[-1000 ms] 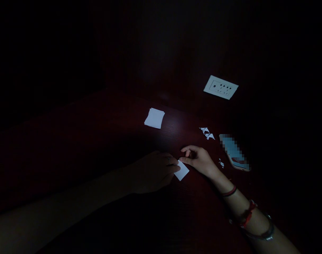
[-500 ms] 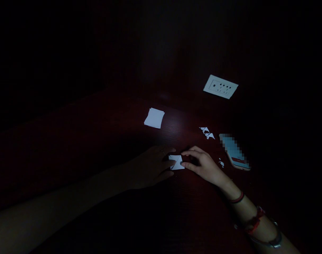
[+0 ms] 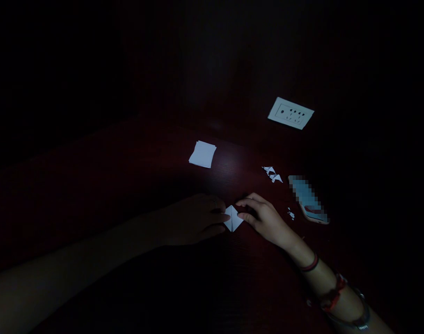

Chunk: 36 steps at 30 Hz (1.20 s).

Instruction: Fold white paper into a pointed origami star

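Observation:
A small white folded paper (image 3: 237, 222) lies on the dark table, its corners pointing up, down and sideways, with a crease down its middle. My left hand (image 3: 198, 220), in deep shadow, reaches in from the left with fingers stretched and spread; one fingertip rests on the paper's left half. On the other side, my right hand (image 3: 269, 220) has its thumb on the right corner. Its index finger curves above the upper right edge, apart from the thumb. Beyond the hands sits a stack of white square paper (image 3: 202, 154).
Folded white paper pieces (image 3: 273, 174) lie to the right, beyond my right hand. Nearer are tiny paper scraps (image 3: 291, 214) beside a phone (image 3: 308, 202) with a blurred screen. A wall socket plate (image 3: 291, 113) is at the back right. Surroundings are very dark.
The folded paper has turned from lying square to standing on a corner, its crease now running up and down. Both hands have shifted slightly left.

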Each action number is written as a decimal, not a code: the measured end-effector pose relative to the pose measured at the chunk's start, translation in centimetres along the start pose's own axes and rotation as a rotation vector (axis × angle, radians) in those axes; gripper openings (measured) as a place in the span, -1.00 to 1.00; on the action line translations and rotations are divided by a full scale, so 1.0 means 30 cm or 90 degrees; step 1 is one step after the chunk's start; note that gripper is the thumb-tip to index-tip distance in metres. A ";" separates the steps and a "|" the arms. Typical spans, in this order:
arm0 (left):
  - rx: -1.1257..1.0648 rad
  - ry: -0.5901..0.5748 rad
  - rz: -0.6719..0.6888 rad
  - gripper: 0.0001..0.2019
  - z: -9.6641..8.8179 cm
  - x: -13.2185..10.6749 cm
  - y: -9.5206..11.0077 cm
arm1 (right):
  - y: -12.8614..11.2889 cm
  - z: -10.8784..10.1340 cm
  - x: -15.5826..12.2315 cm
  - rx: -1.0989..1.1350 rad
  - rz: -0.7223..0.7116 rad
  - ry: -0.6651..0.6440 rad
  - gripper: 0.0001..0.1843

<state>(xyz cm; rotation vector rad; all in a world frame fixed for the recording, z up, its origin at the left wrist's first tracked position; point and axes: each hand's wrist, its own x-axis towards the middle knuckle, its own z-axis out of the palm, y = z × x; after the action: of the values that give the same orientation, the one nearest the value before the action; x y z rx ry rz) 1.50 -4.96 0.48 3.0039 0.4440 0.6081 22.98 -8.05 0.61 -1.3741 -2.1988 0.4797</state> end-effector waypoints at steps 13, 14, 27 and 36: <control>-0.012 -0.008 -0.022 -0.74 0.014 0.002 -0.016 | -0.010 0.012 0.000 0.045 0.017 0.003 -0.74; -0.011 -0.009 -0.023 -0.74 0.017 0.000 -0.017 | -0.011 0.012 0.001 0.050 0.016 0.006 -0.75; -0.001 -0.029 -0.009 -0.71 0.020 -0.005 -0.017 | -0.015 0.010 0.000 0.067 0.015 0.033 -0.88; 0.015 -0.031 -0.020 -0.68 0.014 -0.002 -0.009 | -0.009 0.012 0.002 0.135 0.019 0.026 -0.89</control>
<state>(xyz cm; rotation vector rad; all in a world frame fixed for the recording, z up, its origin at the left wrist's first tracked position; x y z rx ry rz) 1.52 -4.71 0.03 3.0199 0.4979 0.5302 22.57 -8.11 0.48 -1.2931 -2.0317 0.6682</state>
